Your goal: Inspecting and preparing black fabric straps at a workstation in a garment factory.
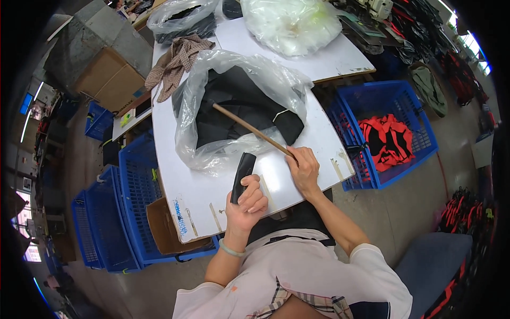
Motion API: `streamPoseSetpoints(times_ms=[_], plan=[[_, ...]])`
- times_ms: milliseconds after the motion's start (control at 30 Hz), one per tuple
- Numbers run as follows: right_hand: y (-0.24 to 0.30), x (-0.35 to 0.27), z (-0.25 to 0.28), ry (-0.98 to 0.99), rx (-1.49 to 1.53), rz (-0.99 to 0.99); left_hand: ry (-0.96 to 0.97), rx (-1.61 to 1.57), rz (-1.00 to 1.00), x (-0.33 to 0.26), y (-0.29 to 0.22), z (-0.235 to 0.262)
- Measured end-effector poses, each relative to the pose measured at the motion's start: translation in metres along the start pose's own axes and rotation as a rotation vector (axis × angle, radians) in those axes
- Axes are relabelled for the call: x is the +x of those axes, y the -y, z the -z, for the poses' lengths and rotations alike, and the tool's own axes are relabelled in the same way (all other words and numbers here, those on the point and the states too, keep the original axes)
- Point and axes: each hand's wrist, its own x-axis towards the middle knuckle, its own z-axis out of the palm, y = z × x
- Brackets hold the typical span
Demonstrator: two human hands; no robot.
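My left hand (245, 206) is closed around a small black strip (243, 171), apparently folded fabric, whose upper end sticks up past my fingers. Between the fingers of my right hand (306, 171) is the lower end of a thin wooden stick (248, 126). The stick slants up and left over an opened clear plastic bag (187, 130). Stacked black fabric pieces (223, 87) lie inside that bag, with a pale band near their right edge. Both hands are above the near part of the white table (324, 154).
Checked cloth (183, 56) lies at the table's left edge. Farther back are a bulging clear bag (292, 26) and another bag of dark pieces (186, 26). A blue crate (393, 175) holding red-and-black pieces stands right; more blue crates (139, 175) and a cardboard box (159, 223) stand left.
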Motion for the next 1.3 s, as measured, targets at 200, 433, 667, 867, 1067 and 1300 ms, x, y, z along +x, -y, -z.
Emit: streamPoseSetpoints(times_ms=[200, 433, 667, 867, 1067, 1300], plan=[[0.02, 0.031, 0.004, 0.099, -0.079, 0.192, -0.05, 0.011, -0.055, -0.006, -0.008, 0.01], [0.043, 0.058, -0.061, 0.173, -0.111, 0.344, 0.012, -0.024, -0.046, -0.006, -0.003, 0.001], [0.078, 0.077, -0.002, 0.867, 1.225, -0.538, 0.045, -0.099, 0.016, -0.009, -0.001, -0.005], [0.064, 0.065, 0.003, 0.773, 1.155, -0.503, -0.413, 0.799, -0.065, 0.002, 0.003, -0.007], [0.06, 0.063, 0.003, 0.932, 0.984, -0.396, -0.29, 1.327, 0.254, -0.009, -0.036, -0.004], [0.055, 0.097, -0.034, 0.283, 0.446, -0.02, -0.38, 1.171, 0.117, -0.007, -0.043, 0.004]])
